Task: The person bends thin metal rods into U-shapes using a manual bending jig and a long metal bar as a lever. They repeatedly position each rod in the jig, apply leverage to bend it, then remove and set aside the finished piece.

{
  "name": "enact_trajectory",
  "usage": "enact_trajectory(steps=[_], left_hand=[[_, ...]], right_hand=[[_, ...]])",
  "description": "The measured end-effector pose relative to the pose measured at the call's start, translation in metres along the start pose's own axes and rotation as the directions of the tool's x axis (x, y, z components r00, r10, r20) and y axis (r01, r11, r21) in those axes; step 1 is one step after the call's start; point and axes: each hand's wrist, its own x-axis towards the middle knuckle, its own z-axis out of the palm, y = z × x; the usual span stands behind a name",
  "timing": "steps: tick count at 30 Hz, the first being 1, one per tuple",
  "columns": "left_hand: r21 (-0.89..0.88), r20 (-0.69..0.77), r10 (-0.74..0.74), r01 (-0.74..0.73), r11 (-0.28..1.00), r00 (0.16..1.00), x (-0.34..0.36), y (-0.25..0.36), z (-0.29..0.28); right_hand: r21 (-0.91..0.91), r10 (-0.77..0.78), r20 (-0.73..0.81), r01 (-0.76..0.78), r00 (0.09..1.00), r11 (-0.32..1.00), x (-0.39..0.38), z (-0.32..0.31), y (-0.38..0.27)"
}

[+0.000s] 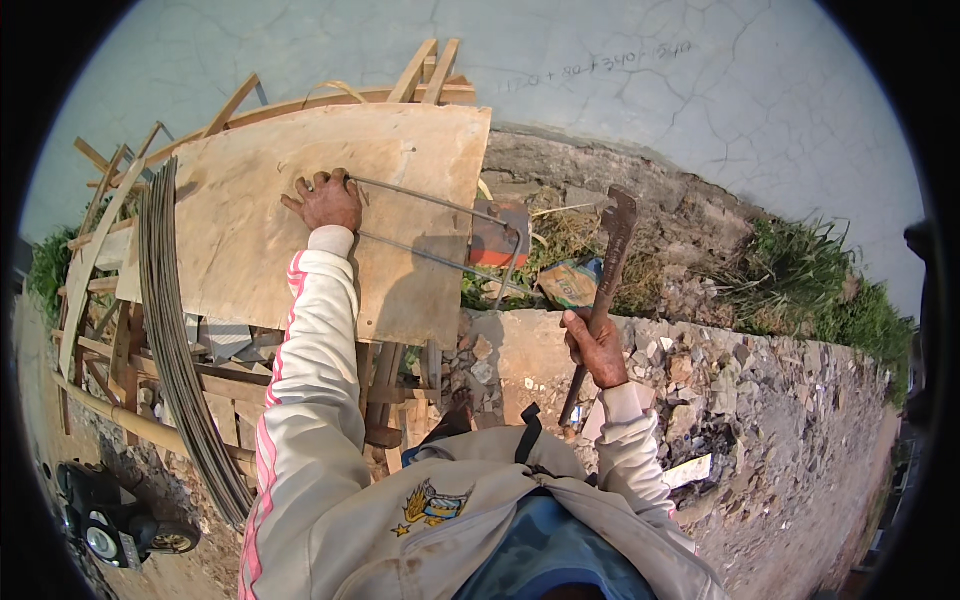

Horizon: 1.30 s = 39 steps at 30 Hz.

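Note:
A thin steel rod bent into a long narrow U lies across the right part of a plywood board. My left hand is palm down on the board at the rod's left end, fingers partly spread, holding the rod there; its grip underneath is hidden. Beyond the board's right edge, the rod turns back toward me, and one leg runs on to close by my right hand. My right hand is closed round a rusty flat steel bar with a notched upper end, tilted slightly to the right.
A bundle of long steel rods lies over the board's left side. Timber pieces stick out behind and below the board. A cracked wall stands at the back. Rubble and grass lie right; a motorbike is at lower left.

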Motion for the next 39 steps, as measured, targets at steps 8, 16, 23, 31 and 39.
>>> enact_trajectory(steps=[8, 16, 23, 31, 39], left_hand=[[0.12, 0.092, 0.123, -0.134, 0.984, 0.988, 0.024, -0.017, -0.008], [-0.055, 0.139, 0.556, -0.554, 0.831, 0.82, 0.063, -0.049, -0.009], [-0.403, 0.142, 0.494, -0.406, 0.82, 0.858, 0.062, -0.059, -0.047], [-0.412, -0.56, 0.413, -0.674, 0.613, 0.718, 0.042, -0.063, -0.115], [-0.896, -0.181, 0.286, -0.277, 0.346, 0.941, 0.012, -0.098, -0.075]], right_hand=[[0.164, 0.186, 0.118, -0.204, 0.975, 0.965, 0.054, 0.038, -0.022], [0.095, 0.173, 0.138, -0.187, 0.975, 0.978, 0.057, 0.034, -0.049], [0.095, 0.264, 0.197, -0.286, 0.944, 0.953, 0.063, 0.031, -0.042], [0.208, 0.146, 0.116, -0.168, 0.982, 0.964, 0.069, 0.022, -0.064], [0.158, -0.144, -0.07, 0.153, 0.987, 0.976, 0.108, 0.023, -0.072]])
